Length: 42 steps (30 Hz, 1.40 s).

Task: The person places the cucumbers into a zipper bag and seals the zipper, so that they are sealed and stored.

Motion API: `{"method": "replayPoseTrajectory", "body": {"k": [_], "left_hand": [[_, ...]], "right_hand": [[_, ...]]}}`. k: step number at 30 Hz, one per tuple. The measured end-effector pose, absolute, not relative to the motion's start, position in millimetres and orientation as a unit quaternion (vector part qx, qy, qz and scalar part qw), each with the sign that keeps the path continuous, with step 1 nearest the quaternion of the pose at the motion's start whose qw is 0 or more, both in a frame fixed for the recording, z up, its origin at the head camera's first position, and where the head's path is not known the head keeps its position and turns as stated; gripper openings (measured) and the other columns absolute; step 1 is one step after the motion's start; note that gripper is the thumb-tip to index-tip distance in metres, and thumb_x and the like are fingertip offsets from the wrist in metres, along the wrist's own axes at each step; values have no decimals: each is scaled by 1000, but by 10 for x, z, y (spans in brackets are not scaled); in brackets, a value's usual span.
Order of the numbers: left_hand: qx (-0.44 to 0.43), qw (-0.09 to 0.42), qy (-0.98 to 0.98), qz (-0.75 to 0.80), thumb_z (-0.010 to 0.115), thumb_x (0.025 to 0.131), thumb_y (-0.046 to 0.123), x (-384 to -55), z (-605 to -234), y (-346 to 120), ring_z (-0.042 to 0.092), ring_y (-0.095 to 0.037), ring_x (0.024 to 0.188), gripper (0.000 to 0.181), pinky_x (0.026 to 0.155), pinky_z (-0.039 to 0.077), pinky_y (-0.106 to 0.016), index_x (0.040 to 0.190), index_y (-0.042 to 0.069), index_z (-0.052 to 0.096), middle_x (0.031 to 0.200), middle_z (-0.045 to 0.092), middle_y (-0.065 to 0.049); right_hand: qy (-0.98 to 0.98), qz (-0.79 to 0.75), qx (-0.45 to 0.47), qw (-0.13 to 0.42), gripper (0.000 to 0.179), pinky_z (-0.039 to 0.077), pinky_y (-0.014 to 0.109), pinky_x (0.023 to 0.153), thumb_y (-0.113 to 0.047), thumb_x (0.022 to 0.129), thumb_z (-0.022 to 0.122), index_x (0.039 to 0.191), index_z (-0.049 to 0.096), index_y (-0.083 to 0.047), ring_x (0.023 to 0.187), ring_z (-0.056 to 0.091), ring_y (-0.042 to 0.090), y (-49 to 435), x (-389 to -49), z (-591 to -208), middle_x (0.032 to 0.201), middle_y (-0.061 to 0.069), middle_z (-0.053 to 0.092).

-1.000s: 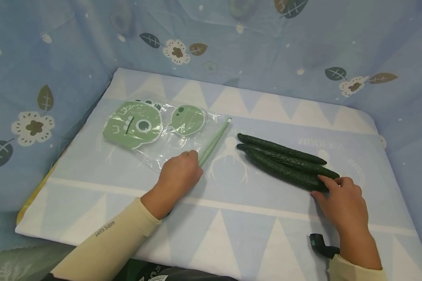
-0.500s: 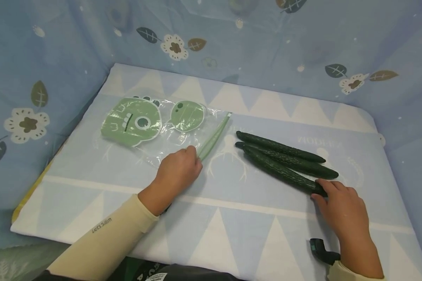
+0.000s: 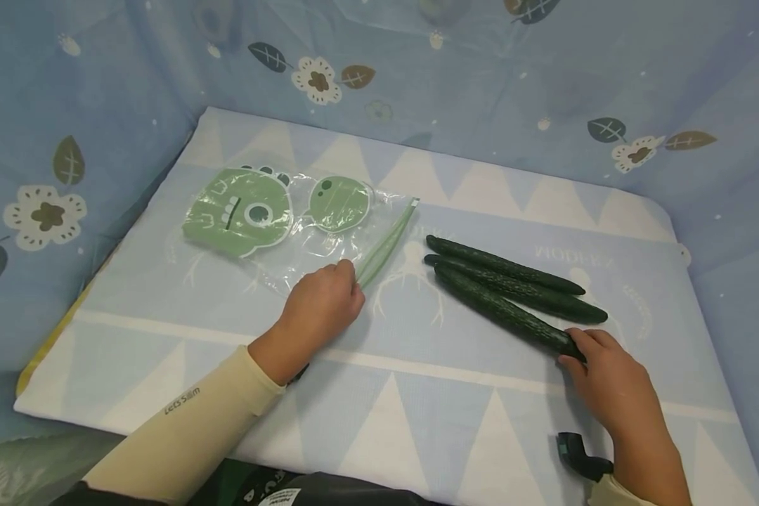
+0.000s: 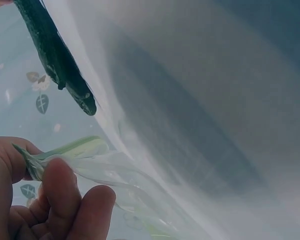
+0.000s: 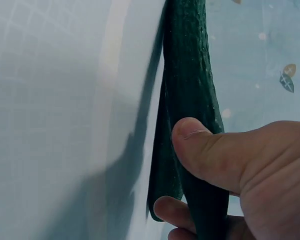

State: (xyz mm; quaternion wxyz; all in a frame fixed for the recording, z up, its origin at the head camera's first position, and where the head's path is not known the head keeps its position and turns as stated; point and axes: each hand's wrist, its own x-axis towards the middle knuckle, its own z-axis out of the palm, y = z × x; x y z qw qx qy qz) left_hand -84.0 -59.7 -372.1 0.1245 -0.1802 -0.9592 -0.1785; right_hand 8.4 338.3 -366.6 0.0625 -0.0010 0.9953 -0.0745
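My left hand [image 3: 322, 302] pinches the near corner of a clear plastic zip bag [image 3: 237, 218] with green cartoon prints. The bag lies flat, its green-edged mouth slightly parted and facing right. In the left wrist view, the thumb and fingers hold the bag's green edge [image 4: 80, 147]. My right hand [image 3: 613, 379] grips the right end of the nearest cucumber [image 3: 506, 309]. That end appears slightly raised in the right wrist view, with the thumb [image 5: 197, 145] across the cucumber. Two other cucumbers, a far one [image 3: 506, 264] and a middle one [image 3: 537, 297], lie beside it.
A pale blue and white patterned cloth [image 3: 443, 429] covers the table. Blue floral curtains [image 3: 468, 91] rise behind it and at both sides. A black bent piece [image 3: 582, 457] sits beside the right wrist. Dark items [image 3: 329, 488] are at the table's front edge.
The right hand has drawn the nearest cucumber's right end towards me, widening the gap from the middle one. The bag's mouth has parted a little more; the left hand keeps its hold.
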Motion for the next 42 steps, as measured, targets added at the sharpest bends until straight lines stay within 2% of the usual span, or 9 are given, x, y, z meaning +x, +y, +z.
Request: {"method": "replayPoseTrajectory", "body": {"k": [8,14,20,23,28,35,42], "left_hand": [[-173,119,-961,-181,61,78,2,-838,-3710,-618,41,-21,44,21,40,39,-39,68,8,43,55,46,-6],[-173,127,-962,-171,61,77,1,-829,-3724,-623,43,-22,43,22,40,41,-40,67,7,43,55,46,-6],[-175,156,-958,-165,63,75,1,-807,-3725,-637,43,-23,41,23,39,41,-40,66,7,43,54,45,-7],[-179,165,-956,-165,63,75,0,-801,-3730,-634,42,-22,41,22,39,41,-40,66,7,44,54,46,-7],[-190,183,-952,-156,65,74,0,-785,-3737,-623,40,-20,41,22,38,40,-39,66,6,46,53,47,-7],[-193,203,-947,-154,65,72,-1,-757,-3771,-618,36,-18,41,23,37,39,-38,65,7,44,52,45,-6],[-197,222,-942,-156,65,70,-1,-739,-3800,-607,39,-19,40,22,37,39,-38,66,7,44,53,45,-6]], "right_hand": [[995,-80,-27,45,53,49,64,78,-16,93,71,137,54,7,103,62,52,3274,63,-3629,132,31,53],[993,-89,-42,63,55,47,66,82,-22,97,67,142,51,6,108,61,53,3169,-13,-3557,137,30,51],[993,-84,-75,44,53,51,59,77,-21,97,67,141,52,3,95,66,45,2970,-153,-3429,135,27,53],[992,-74,-84,52,53,52,56,76,-21,97,67,142,52,1,93,67,40,2869,-219,-3393,135,25,54],[990,-73,-94,73,53,52,55,78,-22,99,65,145,50,0,96,67,39,2743,-319,-3384,138,23,52],[988,-83,-88,94,54,50,60,90,-24,102,61,148,46,-1,112,62,44,2530,-492,-3375,142,23,49],[988,-88,-88,88,52,49,61,91,-25,103,58,148,46,-1,113,61,47,2331,-661,-3389,144,24,47]]}}
